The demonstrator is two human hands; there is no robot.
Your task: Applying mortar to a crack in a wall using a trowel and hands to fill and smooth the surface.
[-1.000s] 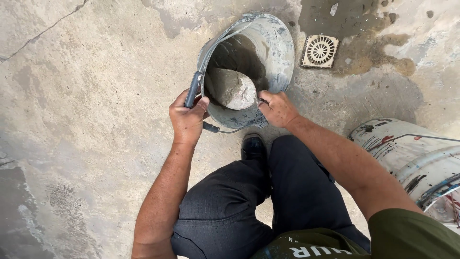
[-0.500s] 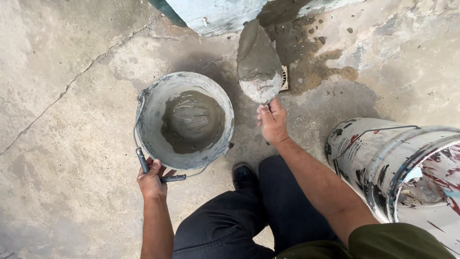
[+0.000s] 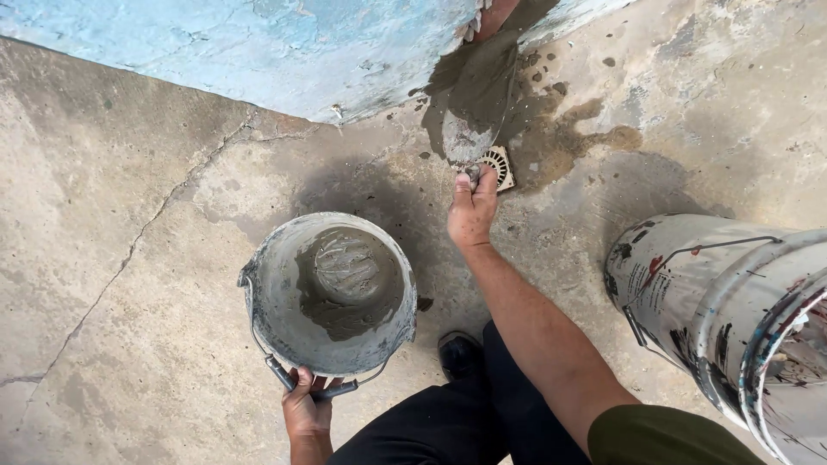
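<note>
Gripping bucket handle (image 3: 312,389), left hand (image 3: 307,408) closed around it; grey bucket (image 3: 330,293) upright on concrete floor (image 3: 129,284), wet mortar inside. Right hand (image 3: 472,209) wrapped around trowel (image 3: 471,112), blade loaded with mortar, pressed near base of blue wall (image 3: 258,52), seemingly touching it. Floor drain (image 3: 500,165) beside right hand. White paint bucket (image 3: 732,319) at right.

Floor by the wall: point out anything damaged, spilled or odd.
A long crack runs across the concrete floor from the blue wall. Wet mortar splatters darken the floor around the drain grate, which the loaded trowel partly covers. The wall's base edge is chipped.
</note>
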